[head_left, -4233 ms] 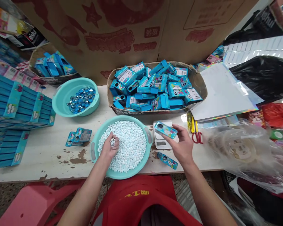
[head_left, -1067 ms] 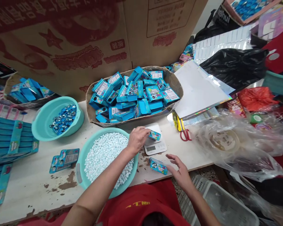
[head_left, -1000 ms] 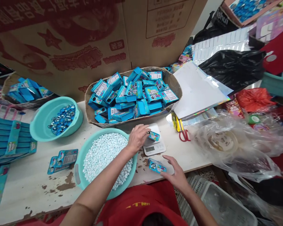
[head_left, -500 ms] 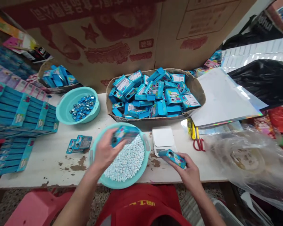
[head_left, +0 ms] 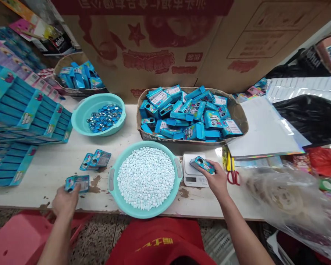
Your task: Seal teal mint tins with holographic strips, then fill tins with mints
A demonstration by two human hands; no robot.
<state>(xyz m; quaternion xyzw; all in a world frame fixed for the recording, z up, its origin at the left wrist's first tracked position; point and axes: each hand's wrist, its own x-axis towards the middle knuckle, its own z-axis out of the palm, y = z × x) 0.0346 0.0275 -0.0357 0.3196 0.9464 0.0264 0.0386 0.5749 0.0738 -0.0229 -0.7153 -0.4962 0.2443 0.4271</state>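
Note:
At the left front of the table my left hand (head_left: 65,200) grips a blue candy box (head_left: 77,183), low over or on the tabletop. Just behind it lie blue candy boxes (head_left: 99,158) in a small group. My right hand (head_left: 217,179) has its fingers round another candy box (head_left: 204,164) with a round hole at one end, above the white kitchen scale (head_left: 191,180); I cannot tell whether the box touches the scale. Between my hands stands a turquoise basin (head_left: 113,184) full of pale candies (head_left: 146,178).
Behind stands a cardboard tray (head_left: 242,121) heaped with blue boxes. A turquoise bowl (head_left: 77,119) holds shiny blue caps (head_left: 103,119). Red-handled scissors (head_left: 233,176) and clear plastic bags (head_left: 281,198) lie right. Stacked display cartons (head_left: 24,114) fill the left; a big carton (head_left: 160,44) rises behind.
My left hand carried a box from the scale, across the candy basin, to the left table front. My right hand picked a second box off the table and moved it over the scale.

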